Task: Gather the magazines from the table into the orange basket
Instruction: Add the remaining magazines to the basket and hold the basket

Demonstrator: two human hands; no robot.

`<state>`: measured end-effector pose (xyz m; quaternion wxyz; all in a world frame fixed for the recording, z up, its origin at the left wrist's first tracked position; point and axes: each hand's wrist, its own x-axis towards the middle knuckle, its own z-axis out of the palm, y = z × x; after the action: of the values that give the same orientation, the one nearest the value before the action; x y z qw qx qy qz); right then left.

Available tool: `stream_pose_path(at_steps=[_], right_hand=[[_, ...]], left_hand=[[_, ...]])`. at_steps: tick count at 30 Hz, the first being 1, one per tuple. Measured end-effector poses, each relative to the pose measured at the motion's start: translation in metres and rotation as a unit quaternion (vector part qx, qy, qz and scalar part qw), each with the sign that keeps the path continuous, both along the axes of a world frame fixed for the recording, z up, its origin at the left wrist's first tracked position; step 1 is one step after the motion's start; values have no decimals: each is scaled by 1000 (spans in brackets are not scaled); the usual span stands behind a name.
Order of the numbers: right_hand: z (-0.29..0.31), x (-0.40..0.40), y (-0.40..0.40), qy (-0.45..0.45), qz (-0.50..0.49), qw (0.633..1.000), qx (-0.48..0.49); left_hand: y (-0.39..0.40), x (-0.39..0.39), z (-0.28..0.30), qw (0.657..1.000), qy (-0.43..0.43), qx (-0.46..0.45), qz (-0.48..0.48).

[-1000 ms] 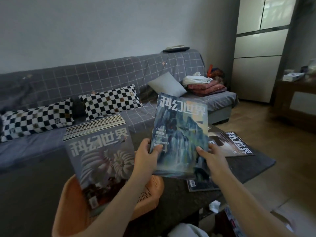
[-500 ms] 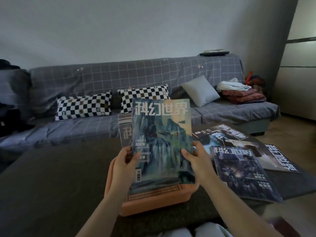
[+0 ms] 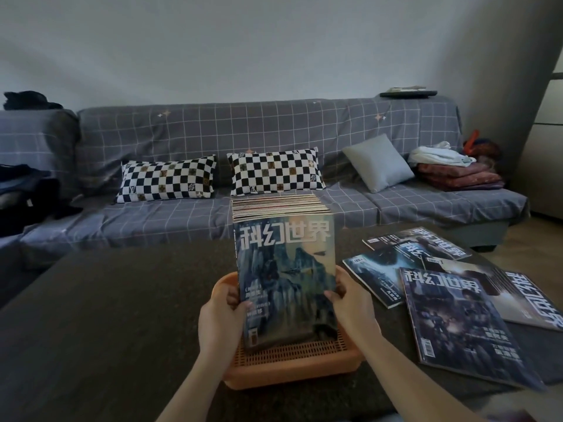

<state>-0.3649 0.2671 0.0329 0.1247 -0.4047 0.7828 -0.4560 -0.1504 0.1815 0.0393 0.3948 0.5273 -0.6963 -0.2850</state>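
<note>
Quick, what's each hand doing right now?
Left hand: holding the magazine's left edge.
Right hand: holding its right edge, over the basket.

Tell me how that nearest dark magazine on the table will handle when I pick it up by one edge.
The nearest dark magazine looks thin and softcover, so it will probably droop from one edge. Its cover seems glossy, so it may slip in a light pinch. It lies flat, partly over a pale magazine, which might shift as it lifts.
</note>
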Motion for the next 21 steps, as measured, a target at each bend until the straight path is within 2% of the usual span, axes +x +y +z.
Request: stream_pose_path(at_steps=[13, 21], right_hand=[[1, 4, 2, 58, -30, 997, -47], [-1, 5, 2, 76, 24, 997, -24]], left_hand=[[2, 0, -2, 999, 21, -9, 23], [5, 0, -2, 999, -20, 4, -24]])
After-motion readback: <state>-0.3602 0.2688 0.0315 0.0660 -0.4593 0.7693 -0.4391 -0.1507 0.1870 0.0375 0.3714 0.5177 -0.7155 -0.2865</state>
